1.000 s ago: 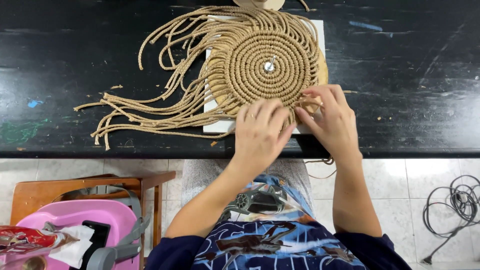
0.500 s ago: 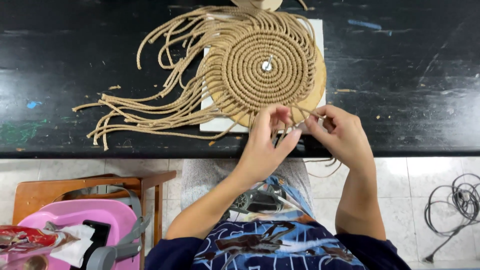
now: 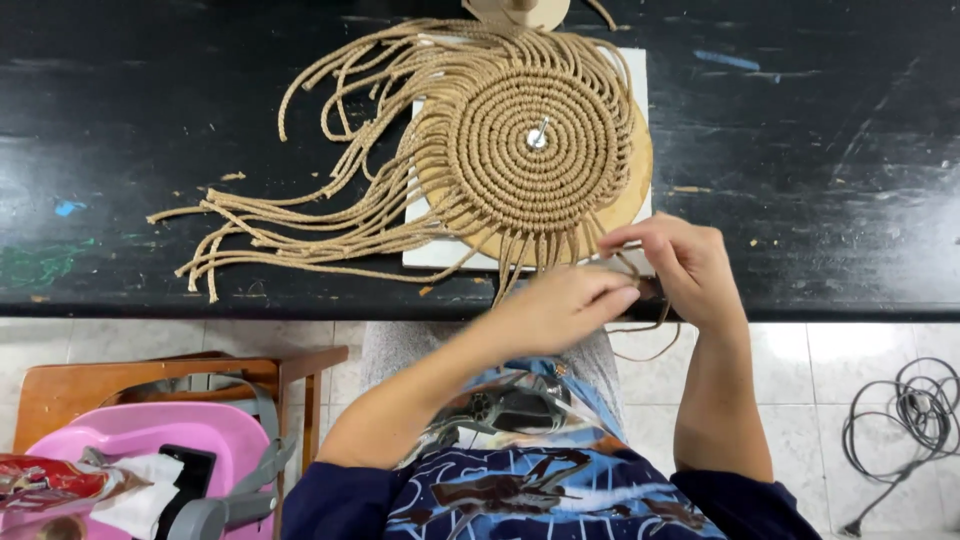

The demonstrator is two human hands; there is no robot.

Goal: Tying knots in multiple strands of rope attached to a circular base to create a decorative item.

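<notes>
Head view. A round knotted jute mat (image 3: 530,140) lies on a tan disc (image 3: 628,195) over a white board (image 3: 440,250), on the black counter (image 3: 150,120); a metal pin (image 3: 538,133) marks its centre. Loose cord ends (image 3: 300,225) trail to the left. At the mat's near edge, the left hand (image 3: 560,310) and right hand (image 3: 680,262) each close in a narrow grip on thin cords (image 3: 625,262). A pink tray (image 3: 150,430) sits on a wooden stool (image 3: 300,362) below.

I see a worn black tabletop (image 3: 820,150) filling the upper half, scuffed with pale paint flecks. Below it lies a pale tiled floor (image 3: 800,370). At 8 o'clock stands a wooden stool (image 3: 150,375); at 4 o'clock a coiled grey cable (image 3: 900,420).
</notes>
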